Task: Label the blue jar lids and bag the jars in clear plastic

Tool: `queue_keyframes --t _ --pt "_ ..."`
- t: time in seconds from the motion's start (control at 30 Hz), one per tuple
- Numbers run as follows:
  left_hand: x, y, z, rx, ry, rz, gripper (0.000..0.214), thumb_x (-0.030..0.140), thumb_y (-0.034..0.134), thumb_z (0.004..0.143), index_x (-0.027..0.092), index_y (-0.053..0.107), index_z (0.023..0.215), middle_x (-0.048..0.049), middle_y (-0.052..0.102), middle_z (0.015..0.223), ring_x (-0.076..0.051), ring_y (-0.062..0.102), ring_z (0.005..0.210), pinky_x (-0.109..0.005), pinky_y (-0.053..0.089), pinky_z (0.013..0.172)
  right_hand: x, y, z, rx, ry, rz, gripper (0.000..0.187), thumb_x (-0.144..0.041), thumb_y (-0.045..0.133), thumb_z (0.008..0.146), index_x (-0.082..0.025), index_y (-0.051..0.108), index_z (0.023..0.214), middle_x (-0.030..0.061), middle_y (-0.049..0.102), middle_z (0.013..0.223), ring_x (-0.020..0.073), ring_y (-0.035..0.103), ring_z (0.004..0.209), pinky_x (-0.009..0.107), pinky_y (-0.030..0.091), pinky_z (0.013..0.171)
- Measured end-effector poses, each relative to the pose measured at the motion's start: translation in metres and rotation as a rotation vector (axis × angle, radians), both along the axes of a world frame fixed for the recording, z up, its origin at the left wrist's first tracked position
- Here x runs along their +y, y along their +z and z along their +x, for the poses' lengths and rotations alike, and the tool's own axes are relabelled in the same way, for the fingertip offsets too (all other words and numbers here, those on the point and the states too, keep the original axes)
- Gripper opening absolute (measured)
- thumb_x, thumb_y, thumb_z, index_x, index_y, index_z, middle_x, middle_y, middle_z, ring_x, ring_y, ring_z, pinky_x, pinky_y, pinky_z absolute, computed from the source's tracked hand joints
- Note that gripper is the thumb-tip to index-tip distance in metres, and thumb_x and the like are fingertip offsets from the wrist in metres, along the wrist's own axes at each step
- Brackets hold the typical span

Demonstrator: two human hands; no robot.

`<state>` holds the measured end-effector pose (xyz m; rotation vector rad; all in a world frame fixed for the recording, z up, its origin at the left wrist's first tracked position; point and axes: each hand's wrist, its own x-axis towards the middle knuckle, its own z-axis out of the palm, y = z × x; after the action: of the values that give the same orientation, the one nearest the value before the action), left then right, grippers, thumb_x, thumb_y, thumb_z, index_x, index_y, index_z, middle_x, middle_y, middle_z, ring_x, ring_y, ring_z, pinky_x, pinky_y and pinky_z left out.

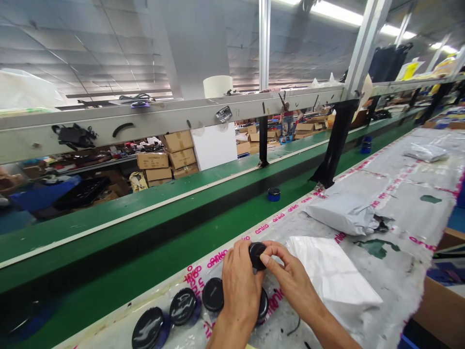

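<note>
My left hand (pixel 240 281) is wrapped around a round black-lidded jar (pixel 256 256) above the near edge of the covered bench. From the right, my right hand (pixel 286 271) pinches the rim of the same jar's black lid with thumb and fingers. My fingers cover most of the jar's sides. Another such jar (pixel 262 306) stands under my hands, partly hidden. To the left, more jars with black lids and blue bodies line up: one (pixel 213 294) beside my left wrist, another (pixel 184 306) further left, and one (pixel 148 328) at the bottom edge.
A green conveyor belt (pixel 225 223) runs alongside, carrying a blue jar (pixel 273 194) and further blue jars (pixel 366 144). White sheets (pixel 330 276) and a grey plastic packet (pixel 341 213) lie on the bench at right. A black post (pixel 336 140) supports the overhead rail (pixel 163 116).
</note>
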<state>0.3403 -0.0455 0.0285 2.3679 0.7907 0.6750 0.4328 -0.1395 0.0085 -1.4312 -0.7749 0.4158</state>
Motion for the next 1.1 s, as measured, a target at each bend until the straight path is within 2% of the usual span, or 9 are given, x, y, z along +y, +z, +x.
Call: queue_keyframes --t 0.23,0.47,0.67,1.1 --pt "0.001 -0.0039 -0.0036 0.012 -0.014 0.039 0.042 0.011 0.067 0.081 0.024 0.055 0.119 -0.0039 0.064 0.12 -0.027 0.058 0.107 -0.04 0.044 0.094 -0.0003 -0.0033 0.0011 0.012 0.02 -0.012 0.03 -0.051 0.06 0.093 -0.023 0.063 0.081 0.0049 0.058 0.127 0.0259 0.054 0.12 0.036 0.037 0.106" --pt "-0.0015 -0.0013 -0.0044 0.007 -0.019 0.049 0.038 0.008 0.065 0.079 0.025 0.056 0.112 -0.0028 0.065 0.116 -0.027 0.057 0.107 -0.039 0.042 0.095 -0.0007 -0.0041 0.0007 0.035 -0.009 -0.039 0.032 -0.054 0.063 0.089 -0.022 0.063 0.08 0.0066 0.059 0.127 0.0276 0.056 0.119 0.034 0.044 0.097" --pt "-0.0028 -0.0033 -0.0042 -0.001 -0.015 0.034 0.045 0.007 0.066 0.078 0.026 0.055 0.117 -0.0024 0.065 0.12 -0.027 0.056 0.109 -0.039 0.041 0.096 -0.0009 -0.007 0.0012 0.036 -0.042 -0.045 0.031 -0.053 0.064 0.088 -0.023 0.064 0.081 0.0063 0.061 0.125 0.0282 0.055 0.12 0.034 0.044 0.095" --pt "-0.0053 -0.0059 -0.0019 -0.015 -0.016 0.046 0.039 0.011 0.066 0.083 0.024 0.057 0.118 -0.0045 0.065 0.122 -0.028 0.056 0.113 -0.044 0.044 0.1 0.0 -0.007 -0.0015 0.062 -0.092 -0.02 0.031 -0.053 0.067 0.085 -0.022 0.065 0.081 0.0082 0.062 0.121 0.0297 0.056 0.119 0.034 0.049 0.091"
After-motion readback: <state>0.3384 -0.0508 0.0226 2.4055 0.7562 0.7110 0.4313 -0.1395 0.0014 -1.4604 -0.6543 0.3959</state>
